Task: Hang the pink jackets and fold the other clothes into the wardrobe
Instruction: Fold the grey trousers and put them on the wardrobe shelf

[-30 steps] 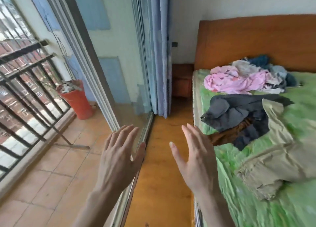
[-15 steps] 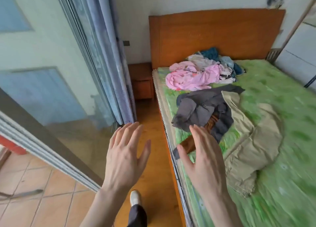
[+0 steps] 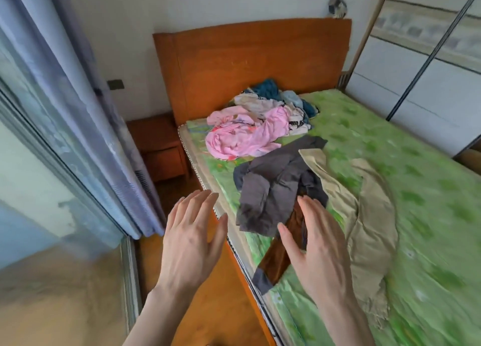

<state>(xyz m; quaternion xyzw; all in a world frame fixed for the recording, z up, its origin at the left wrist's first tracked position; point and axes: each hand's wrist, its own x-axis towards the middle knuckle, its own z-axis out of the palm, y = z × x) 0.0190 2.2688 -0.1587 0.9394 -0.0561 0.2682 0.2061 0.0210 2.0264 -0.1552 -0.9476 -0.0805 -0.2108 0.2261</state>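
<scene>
Both hands, left [image 3: 191,244] and right [image 3: 316,246], hung spread and empty; grabbing the tangled grey jacket [image 3: 273,189] could drag the trousers [image 3: 364,210] off the bed [image 3: 429,189].

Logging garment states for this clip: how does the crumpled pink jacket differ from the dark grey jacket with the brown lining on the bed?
The crumpled pink jacket lies near the wooden headboard, against a heap of other clothes; the dark grey jacket with the brown lining lies nearer the open right hand. The pink one is bunched in a mound; the grey one sprawls flatter, one sleeve reaching the mattress edge. Both lie unfolded on the green bedsheet, untouched.
</scene>
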